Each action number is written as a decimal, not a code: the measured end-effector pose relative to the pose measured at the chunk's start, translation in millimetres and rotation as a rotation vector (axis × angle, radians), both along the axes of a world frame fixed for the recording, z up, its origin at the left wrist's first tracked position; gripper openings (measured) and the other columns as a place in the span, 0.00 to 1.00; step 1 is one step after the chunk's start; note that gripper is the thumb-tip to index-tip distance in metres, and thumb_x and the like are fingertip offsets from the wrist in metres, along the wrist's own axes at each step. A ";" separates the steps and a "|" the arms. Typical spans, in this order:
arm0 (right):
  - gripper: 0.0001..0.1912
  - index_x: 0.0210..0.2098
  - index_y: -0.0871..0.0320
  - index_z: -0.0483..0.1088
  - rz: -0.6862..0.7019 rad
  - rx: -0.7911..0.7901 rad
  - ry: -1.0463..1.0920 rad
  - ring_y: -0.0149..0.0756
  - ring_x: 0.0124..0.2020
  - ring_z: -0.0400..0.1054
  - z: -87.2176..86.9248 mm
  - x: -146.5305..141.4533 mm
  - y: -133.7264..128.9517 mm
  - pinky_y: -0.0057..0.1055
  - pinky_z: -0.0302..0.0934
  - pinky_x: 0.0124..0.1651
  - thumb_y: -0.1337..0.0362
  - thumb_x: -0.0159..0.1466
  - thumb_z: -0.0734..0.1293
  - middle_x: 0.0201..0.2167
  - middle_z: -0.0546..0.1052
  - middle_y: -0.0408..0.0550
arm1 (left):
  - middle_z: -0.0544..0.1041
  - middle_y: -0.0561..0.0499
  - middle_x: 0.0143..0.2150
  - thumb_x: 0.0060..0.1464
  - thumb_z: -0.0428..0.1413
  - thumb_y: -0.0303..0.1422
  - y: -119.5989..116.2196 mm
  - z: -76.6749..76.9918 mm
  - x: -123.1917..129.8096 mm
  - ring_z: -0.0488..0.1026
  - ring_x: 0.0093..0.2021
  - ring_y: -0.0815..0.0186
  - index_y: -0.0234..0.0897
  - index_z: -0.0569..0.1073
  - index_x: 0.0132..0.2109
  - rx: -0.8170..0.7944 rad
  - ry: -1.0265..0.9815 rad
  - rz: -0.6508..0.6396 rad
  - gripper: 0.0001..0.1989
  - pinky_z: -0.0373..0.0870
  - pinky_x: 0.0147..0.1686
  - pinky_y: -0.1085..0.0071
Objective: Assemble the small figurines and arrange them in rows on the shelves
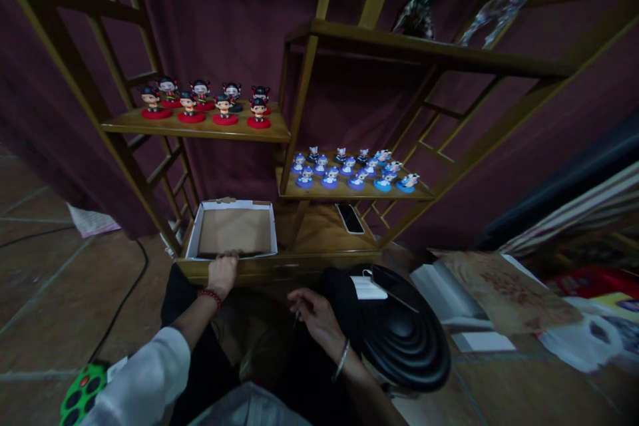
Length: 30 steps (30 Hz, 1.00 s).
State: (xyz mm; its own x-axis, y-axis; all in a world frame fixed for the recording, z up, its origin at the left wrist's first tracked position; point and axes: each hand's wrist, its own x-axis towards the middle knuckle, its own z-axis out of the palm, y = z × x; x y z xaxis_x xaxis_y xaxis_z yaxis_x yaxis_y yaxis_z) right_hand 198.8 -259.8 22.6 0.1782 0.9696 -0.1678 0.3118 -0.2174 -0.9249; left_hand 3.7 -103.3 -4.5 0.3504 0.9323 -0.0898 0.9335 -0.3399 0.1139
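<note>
Maroon cloth backdrop (219,26) behind a wooden shelf rack (200,133). Left hand (223,274) clenched on the front wall of an open cardboard box (234,229), fingers hooked over its rim; box stands on the rack's lowest shelf. Right hand (314,319) sits at 4 o'clock from left hand, half-curled, with a thin item at the fingers, too small to identify; grip state unclear. From box: red-based figurines (204,106) at 12 o'clock on upper shelf, blue figurines (349,173) at 2 o'clock on middle shelf, smartphone (350,218) at 3 o'clock. Black ribbed round object (404,336) at 3 o'clock from right hand.
</note>
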 end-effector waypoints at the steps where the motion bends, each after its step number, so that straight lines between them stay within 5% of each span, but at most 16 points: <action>1: 0.14 0.34 0.62 0.68 -0.005 -0.009 0.017 0.32 0.28 0.69 -3.7 1.7 -0.4 0.26 0.59 0.27 0.61 0.57 0.56 0.28 0.73 0.49 | 0.71 0.37 0.43 0.55 0.37 0.22 -1.2 -2.5 -0.6 0.68 0.44 0.54 0.33 0.69 0.48 0.001 -0.004 -0.007 0.20 0.66 0.35 0.63; 21: 0.13 0.33 0.60 0.70 -0.002 -0.001 0.035 0.29 0.25 0.68 -26.7 11.9 19.1 0.24 0.58 0.26 0.61 0.59 0.57 0.23 0.72 0.45 | 0.73 0.38 0.39 0.54 0.42 0.27 23.3 7.6 17.0 0.70 0.41 0.53 0.33 0.70 0.44 0.042 0.045 -0.057 0.15 0.66 0.31 0.64; 30: 0.11 0.32 0.60 0.70 0.002 0.031 0.016 0.28 0.24 0.68 -14.3 29.5 40.6 0.21 0.56 0.23 0.65 0.58 0.56 0.22 0.72 0.43 | 0.74 0.38 0.37 0.55 0.42 0.35 16.8 48.8 38.6 0.70 0.41 0.53 0.30 0.75 0.36 0.026 0.149 -0.078 0.18 0.64 0.35 0.61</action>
State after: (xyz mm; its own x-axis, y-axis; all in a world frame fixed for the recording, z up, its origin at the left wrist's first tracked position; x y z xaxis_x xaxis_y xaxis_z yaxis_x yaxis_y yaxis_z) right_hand 228.3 -219.2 8.3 0.1736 0.9748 -0.1403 0.2970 -0.1876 -0.9363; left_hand 42.3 -86.5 44.3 0.4065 0.9054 -0.1224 0.9100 -0.4132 -0.0341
